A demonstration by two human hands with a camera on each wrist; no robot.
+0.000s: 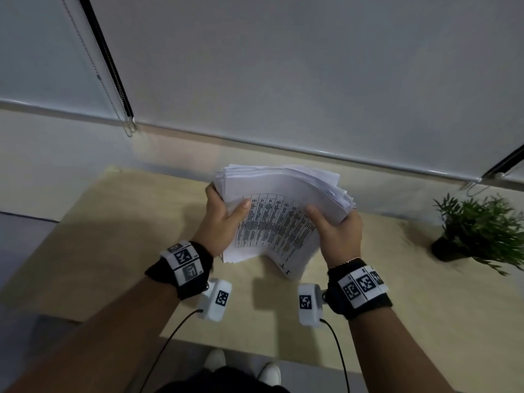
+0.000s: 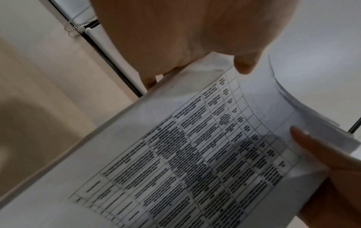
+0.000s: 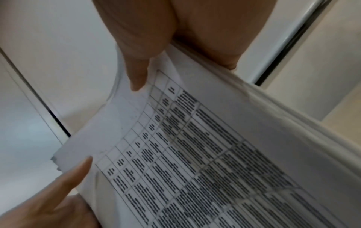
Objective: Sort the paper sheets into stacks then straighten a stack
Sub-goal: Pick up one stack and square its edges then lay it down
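Observation:
A thick stack of white paper sheets [image 1: 279, 217] is held tilted above the light wooden table [image 1: 113, 236], its top sheet printed with a dense table of text. My left hand [image 1: 224, 219] grips the stack's left edge, thumb on top. My right hand [image 1: 337, 231] grips the right edge, thumb on the printed sheet. The sheets fan out unevenly at the far end and at the near corner. In the left wrist view the printed sheet [image 2: 195, 154] fills the frame under my left hand [image 2: 195, 38]. The right wrist view shows the same sheet [image 3: 215, 154] beneath my right hand [image 3: 175, 38].
A small potted green plant [image 1: 479, 231] stands on the table at the right. White roller blinds [image 1: 283, 66] with bead chains hang behind the table. Wrist cameras with cables hang under both forearms. White shoes [image 1: 269, 373] show below the table's near edge.

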